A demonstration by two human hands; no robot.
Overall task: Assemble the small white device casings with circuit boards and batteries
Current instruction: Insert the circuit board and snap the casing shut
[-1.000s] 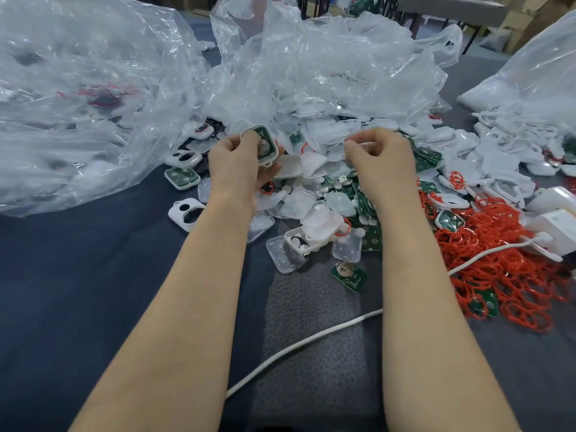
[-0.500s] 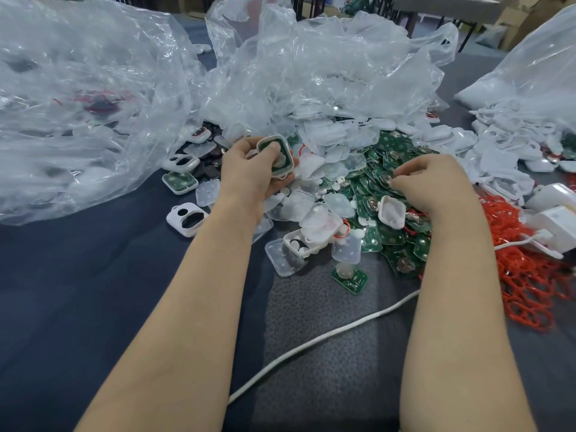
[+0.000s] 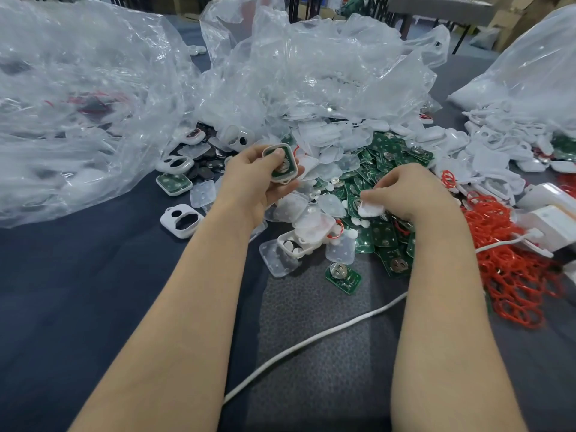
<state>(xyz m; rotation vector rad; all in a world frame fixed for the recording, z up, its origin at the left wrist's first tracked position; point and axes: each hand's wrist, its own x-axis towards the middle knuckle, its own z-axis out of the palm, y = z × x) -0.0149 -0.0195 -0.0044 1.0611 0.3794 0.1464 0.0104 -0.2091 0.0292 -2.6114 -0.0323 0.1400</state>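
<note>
My left hand (image 3: 255, 179) holds a white casing (image 3: 282, 163) with a green circuit board and a round battery set in it, thumb pressed on its top. My right hand (image 3: 408, 194) rests on the heap of green circuit boards (image 3: 383, 238), its fingertips pinching a small white cover piece (image 3: 369, 209). Translucent covers (image 3: 339, 145) and more white casings lie mixed through the heap between the two hands. A lone board with a battery (image 3: 343, 275) lies nearest to me.
Crumpled clear plastic bags (image 3: 78, 104) fill the left and back of the dark table. Red rubber rings (image 3: 514, 275) pile up at the right beside white boxes (image 3: 554, 226). A white cable (image 3: 311, 338) crosses a grey mat (image 3: 311, 369) between my forearms. Empty casing shells (image 3: 182, 221) lie at the left.
My right hand dropped from beside the left hand down and right onto the board heap and took hold of a white cover piece. The left hand kept the casing, shifting slightly right.
</note>
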